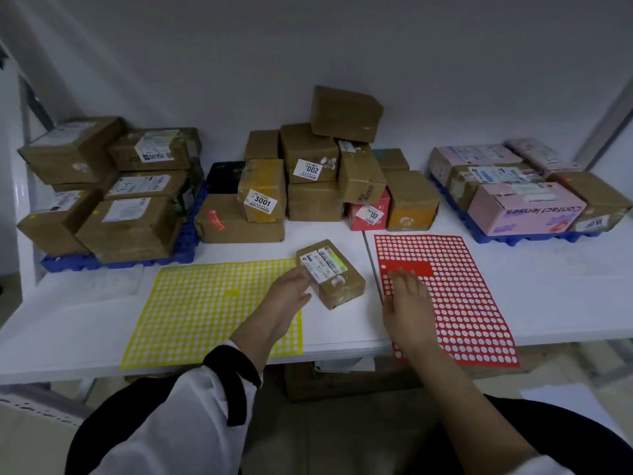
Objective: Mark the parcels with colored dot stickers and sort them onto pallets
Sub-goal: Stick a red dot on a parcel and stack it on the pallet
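Observation:
A small brown parcel [334, 275] with a white label lies on the white table between two sticker sheets. My left hand [287, 298] holds its left side, thumb on the label edge. My right hand [407, 296] lies flat, fingers stretched over the red dot-sticker sheet [455, 296] near its upper left. The yellow dot-sticker sheet [205, 303] lies to the left, partly under my left wrist. A heap of brown parcels [315, 180] stands at the back centre, some with numbered labels.
A blue pallet [113, 260] at the back left carries stacked brown parcels [113, 186]. Another blue pallet [527, 236] at the back right carries pink and brown boxes [524, 200]. A clear plastic sheet [109, 282] lies by the left pallet. A cardboard box [342, 382] sits under the table.

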